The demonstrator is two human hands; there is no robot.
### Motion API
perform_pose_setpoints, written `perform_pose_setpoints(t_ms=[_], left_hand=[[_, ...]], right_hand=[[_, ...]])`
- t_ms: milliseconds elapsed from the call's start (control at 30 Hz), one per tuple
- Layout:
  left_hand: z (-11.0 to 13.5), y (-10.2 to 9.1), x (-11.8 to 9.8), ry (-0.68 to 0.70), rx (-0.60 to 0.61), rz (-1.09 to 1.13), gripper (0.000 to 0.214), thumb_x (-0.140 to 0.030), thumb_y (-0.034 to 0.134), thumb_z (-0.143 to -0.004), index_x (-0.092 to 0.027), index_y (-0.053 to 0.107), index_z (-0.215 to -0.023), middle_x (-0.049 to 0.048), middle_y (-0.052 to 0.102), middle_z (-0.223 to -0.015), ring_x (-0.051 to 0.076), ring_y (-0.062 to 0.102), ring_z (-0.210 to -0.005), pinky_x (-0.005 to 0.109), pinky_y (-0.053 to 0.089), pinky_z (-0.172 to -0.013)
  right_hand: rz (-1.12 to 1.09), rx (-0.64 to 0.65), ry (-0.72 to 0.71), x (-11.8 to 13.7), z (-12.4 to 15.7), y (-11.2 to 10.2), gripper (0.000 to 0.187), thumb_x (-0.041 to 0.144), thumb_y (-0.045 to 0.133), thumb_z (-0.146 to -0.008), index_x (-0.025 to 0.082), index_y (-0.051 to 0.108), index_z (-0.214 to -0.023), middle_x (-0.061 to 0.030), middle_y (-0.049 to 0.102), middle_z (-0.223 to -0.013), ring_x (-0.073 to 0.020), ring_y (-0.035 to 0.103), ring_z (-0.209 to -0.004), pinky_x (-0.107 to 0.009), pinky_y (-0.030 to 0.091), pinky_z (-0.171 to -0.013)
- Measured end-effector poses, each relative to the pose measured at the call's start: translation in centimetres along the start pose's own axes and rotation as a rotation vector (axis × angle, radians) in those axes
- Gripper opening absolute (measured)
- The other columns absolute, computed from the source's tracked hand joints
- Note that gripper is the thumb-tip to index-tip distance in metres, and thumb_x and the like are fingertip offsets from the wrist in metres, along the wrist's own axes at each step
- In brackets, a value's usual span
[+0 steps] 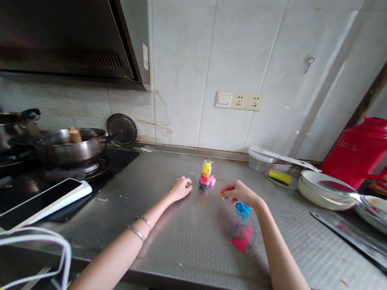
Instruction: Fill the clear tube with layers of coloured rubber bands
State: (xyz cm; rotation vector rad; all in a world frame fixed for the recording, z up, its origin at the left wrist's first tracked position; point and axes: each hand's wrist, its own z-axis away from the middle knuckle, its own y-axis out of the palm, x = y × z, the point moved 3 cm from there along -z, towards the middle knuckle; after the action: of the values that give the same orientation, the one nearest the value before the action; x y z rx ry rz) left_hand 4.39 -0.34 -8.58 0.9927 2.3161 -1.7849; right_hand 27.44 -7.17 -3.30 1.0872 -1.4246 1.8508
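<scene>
A small clear jar (205, 174) stands upright on the steel counter, filled with coloured layers: yellow on top, red and pink below, dark at the bottom. Touching or close beside its right side is a small pink piece (212, 180), perhaps its lid. My left hand (181, 187) rests on the counter left of the jar, fingers curled; their inside is hidden. To the jar's right, my right hand (240, 193) pinches a tiny yellow piece (222, 197), too small to name, just above the counter. A tangle of blue bands or strings (243, 211) lies beneath that hand.
A red patch (243, 239) shows on the counter nearer me. Rightward are a knife (356, 244), stacked bowls (324, 197), a yellow sponge (279, 177) and a red thermos jug (363, 153). At left, a phone (39, 204), white cable (52, 235) and pan (69, 148) on the stove.
</scene>
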Motion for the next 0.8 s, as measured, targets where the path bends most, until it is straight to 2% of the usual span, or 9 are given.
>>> perform_pose_setpoints(t_ms=[200,333,500,667,800], left_hand=[[0.0,0.0,-0.1,0.003,0.013,-0.031,0.022,-0.026,0.048,-0.077,-0.019,0.064,-0.09,0.0062,0.061,-0.087,0.016,0.056,-0.076,0.025,0.041,-0.069],[0.1,-0.1,-0.2,0.016,0.019,-0.047,0.021,-0.024,0.048,-0.077,-0.019,0.064,-0.09,0.0059,0.062,-0.087,0.016,0.056,-0.079,0.026,0.042,-0.072],[0.1,-0.1,-0.2,0.016,0.035,-0.051,0.022,-0.023,0.048,-0.078,-0.02,0.063,-0.092,0.0058,0.062,-0.09,0.016,0.057,-0.079,0.026,0.042,-0.072],[0.1,-0.2,-0.3,0.024,0.042,-0.062,0.022,-0.023,0.047,-0.078,-0.02,0.063,-0.092,0.0058,0.061,-0.09,0.015,0.057,-0.078,0.025,0.042,-0.071],[0.3,-0.4,-0.5,0.01,0.059,-0.077,0.023,-0.022,0.046,-0.078,-0.02,0.062,-0.095,0.0058,0.061,-0.092,0.015,0.057,-0.079,0.025,0.042,-0.072]], right_hand=[[-0.023,-0.177,-0.109,2.4,-2.1,-1.6,0.02,0.025,0.062,-0.061,0.011,0.068,-0.074,-0.0042,0.064,-0.063,-0.0117,0.057,-0.058,-0.016,0.046,-0.041],[-0.048,-0.38,-0.25,4.5,-4.1,-2.6,0.02,0.023,0.06,-0.063,0.01,0.067,-0.077,-0.005,0.063,-0.062,-0.0119,0.057,-0.056,-0.017,0.047,-0.039],[0.101,-0.578,-0.383,6.4,-5.9,-3.0,0.024,0.026,0.056,-0.067,0.012,0.069,-0.082,-0.0046,0.066,-0.068,-0.0107,0.054,-0.051,-0.017,0.043,-0.037],[0.306,-0.664,-0.442,7.1,-6.9,-2.7,0.02,0.024,0.056,-0.069,0.014,0.071,-0.078,-0.0049,0.067,-0.07,-0.0124,0.057,-0.058,-0.021,0.046,-0.055],[0.458,-0.643,-0.502,7.1,-7.2,-2.1,0.018,0.021,0.055,-0.07,0.016,0.07,-0.077,-0.0057,0.068,-0.08,-0.0131,0.058,-0.066,-0.022,0.044,-0.063]])
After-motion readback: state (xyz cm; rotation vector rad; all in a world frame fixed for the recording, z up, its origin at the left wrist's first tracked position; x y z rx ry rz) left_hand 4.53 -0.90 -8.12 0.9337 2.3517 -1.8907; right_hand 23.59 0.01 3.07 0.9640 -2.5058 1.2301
